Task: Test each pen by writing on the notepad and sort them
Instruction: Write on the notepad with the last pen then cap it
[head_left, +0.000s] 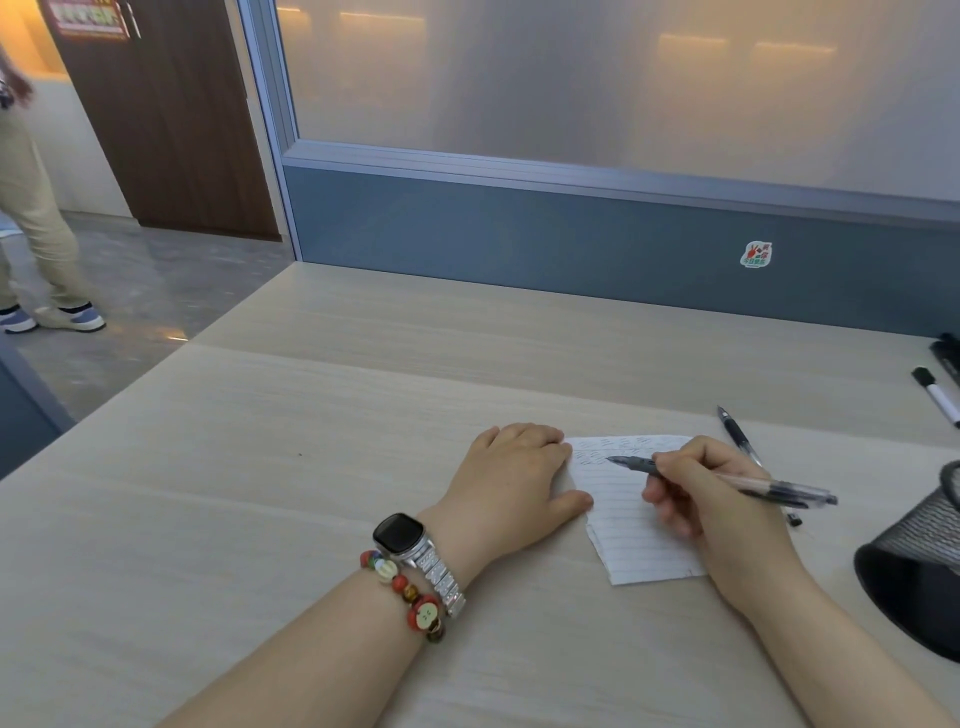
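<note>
A torn sheet of lined notepad paper (636, 535) lies on the pale wood table, with scribbles along its top edge. My left hand (511, 478) lies flat on the sheet's left edge, fingers together, holding nothing. My right hand (691, 488) grips a clear black gel pen (769, 486) in a writing hold, its tip (613, 460) touching the paper near the scribbles. A second black pen (737, 434) lies on the table just behind my right hand.
A black mesh pen cup (919, 561) lies tipped on its side at the right edge. A white marker with a black cap (935, 395) and another dark pen (948, 353) lie at the far right. A person's legs stand at far left on the floor.
</note>
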